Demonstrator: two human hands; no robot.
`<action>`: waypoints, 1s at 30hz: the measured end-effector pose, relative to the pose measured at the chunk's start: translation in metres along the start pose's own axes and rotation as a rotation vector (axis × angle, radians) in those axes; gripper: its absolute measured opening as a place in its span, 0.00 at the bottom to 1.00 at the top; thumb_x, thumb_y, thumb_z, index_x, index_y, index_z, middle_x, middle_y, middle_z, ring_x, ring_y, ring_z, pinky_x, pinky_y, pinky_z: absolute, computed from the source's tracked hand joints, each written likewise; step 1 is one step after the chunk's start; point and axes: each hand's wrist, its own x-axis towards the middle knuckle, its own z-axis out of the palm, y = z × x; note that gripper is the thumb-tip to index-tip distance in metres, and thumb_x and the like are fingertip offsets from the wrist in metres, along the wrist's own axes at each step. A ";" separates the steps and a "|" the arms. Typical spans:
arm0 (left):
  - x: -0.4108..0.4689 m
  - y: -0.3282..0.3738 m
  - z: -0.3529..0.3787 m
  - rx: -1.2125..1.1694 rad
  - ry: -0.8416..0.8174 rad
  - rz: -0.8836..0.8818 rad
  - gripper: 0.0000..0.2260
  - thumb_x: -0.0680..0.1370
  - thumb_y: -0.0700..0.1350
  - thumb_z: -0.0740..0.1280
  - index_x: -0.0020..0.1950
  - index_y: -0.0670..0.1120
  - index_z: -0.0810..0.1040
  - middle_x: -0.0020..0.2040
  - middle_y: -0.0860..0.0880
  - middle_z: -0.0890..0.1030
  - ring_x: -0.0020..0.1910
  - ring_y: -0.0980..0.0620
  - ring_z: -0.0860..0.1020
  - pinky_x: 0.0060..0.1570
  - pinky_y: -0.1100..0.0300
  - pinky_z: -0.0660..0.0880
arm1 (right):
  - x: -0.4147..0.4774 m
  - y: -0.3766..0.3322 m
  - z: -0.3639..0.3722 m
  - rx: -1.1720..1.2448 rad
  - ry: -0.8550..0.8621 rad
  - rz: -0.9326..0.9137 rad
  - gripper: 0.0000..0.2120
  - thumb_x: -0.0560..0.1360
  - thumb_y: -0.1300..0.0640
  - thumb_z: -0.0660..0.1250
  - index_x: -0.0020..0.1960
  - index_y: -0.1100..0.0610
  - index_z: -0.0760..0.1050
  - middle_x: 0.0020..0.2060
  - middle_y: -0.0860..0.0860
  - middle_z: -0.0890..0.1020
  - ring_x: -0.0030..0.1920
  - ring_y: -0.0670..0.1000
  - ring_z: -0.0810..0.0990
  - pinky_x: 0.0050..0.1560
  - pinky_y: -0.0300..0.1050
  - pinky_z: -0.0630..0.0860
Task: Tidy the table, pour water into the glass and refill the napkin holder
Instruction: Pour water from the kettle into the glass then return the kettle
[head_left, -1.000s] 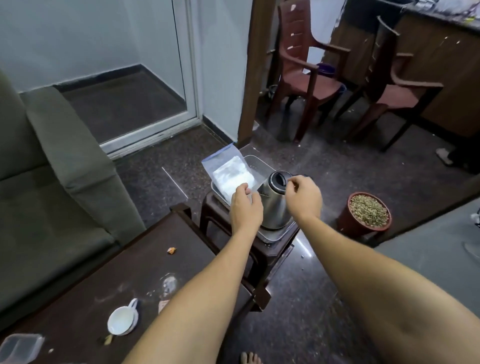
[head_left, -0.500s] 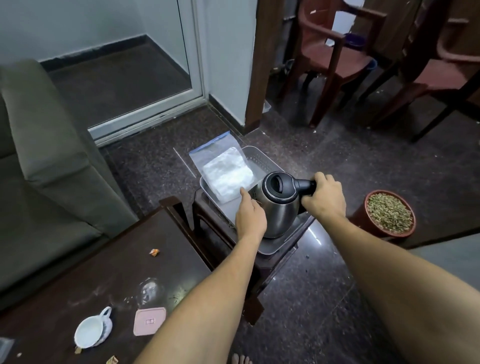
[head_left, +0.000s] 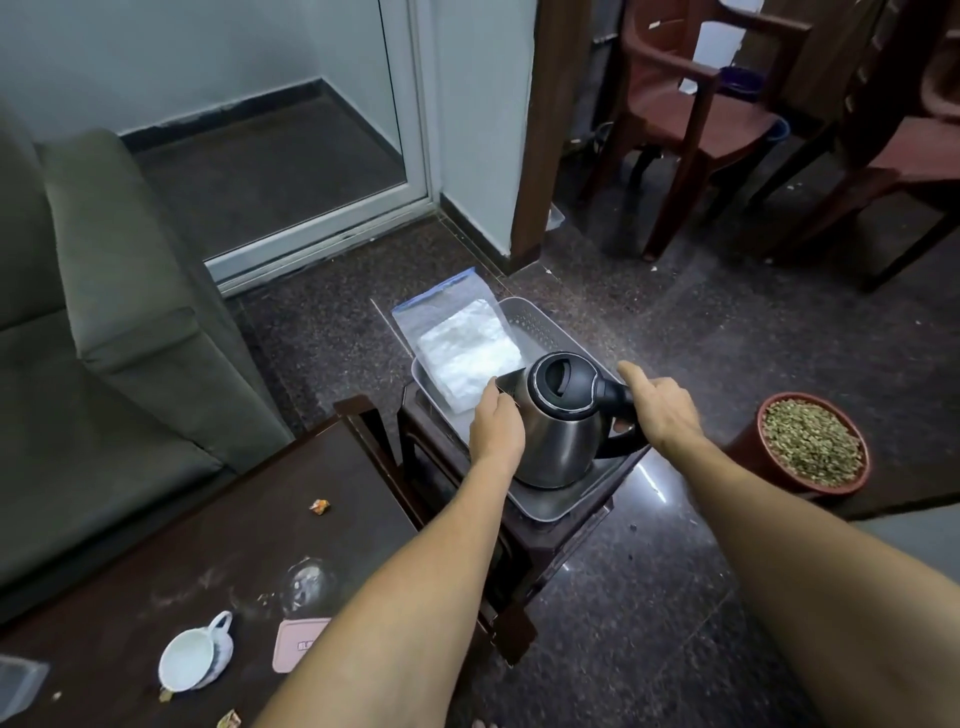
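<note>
A steel kettle (head_left: 556, 447) with a black lid stands in a grey tray (head_left: 540, 512) on a small dark stool (head_left: 511, 582). My right hand (head_left: 657, 408) grips its black handle, index finger stretched along the top. My left hand (head_left: 496, 428) rests against the kettle's side just below the spout. A clear bag of white napkins (head_left: 467, 358) lies in the tray's far half. On the dark table (head_left: 130, 571) stand a clear glass (head_left: 306, 584) and a pink lid (head_left: 298, 644), and a white cup (head_left: 195, 657) lies tipped over.
Crumpled wrappers (head_left: 320, 505) and scraps lie on the table, and a clear container (head_left: 18, 680) shows at its bottom left. A green sofa (head_left: 104, 312) is on the left. A brown pot of pebbles (head_left: 810, 447) sits on the floor to the right, with brown chairs (head_left: 691, 104) beyond.
My right hand has gone from the kettle's top to a grip on its handle. My left hand has shifted from the napkin bag to the kettle's side. The view has tilted down.
</note>
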 end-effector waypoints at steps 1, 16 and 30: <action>0.001 0.000 0.000 0.003 -0.009 0.000 0.24 0.83 0.46 0.52 0.81 0.52 0.64 0.79 0.52 0.68 0.77 0.46 0.66 0.77 0.52 0.61 | 0.001 -0.001 0.001 -0.012 0.006 0.004 0.35 0.70 0.29 0.57 0.37 0.59 0.84 0.27 0.48 0.85 0.39 0.48 0.81 0.37 0.41 0.68; 0.006 0.004 -0.004 0.036 0.002 -0.010 0.21 0.83 0.47 0.50 0.74 0.51 0.71 0.70 0.45 0.77 0.67 0.41 0.74 0.71 0.49 0.70 | 0.003 0.006 0.014 -0.011 -0.041 -0.052 0.39 0.67 0.23 0.62 0.22 0.59 0.78 0.23 0.56 0.82 0.27 0.50 0.82 0.44 0.49 0.77; -0.037 0.076 -0.075 -0.065 0.077 0.141 0.24 0.73 0.42 0.53 0.63 0.53 0.81 0.65 0.45 0.80 0.64 0.41 0.77 0.70 0.45 0.71 | -0.040 -0.085 0.009 0.124 0.078 -0.236 0.32 0.66 0.28 0.65 0.26 0.57 0.80 0.23 0.55 0.82 0.23 0.50 0.80 0.40 0.48 0.80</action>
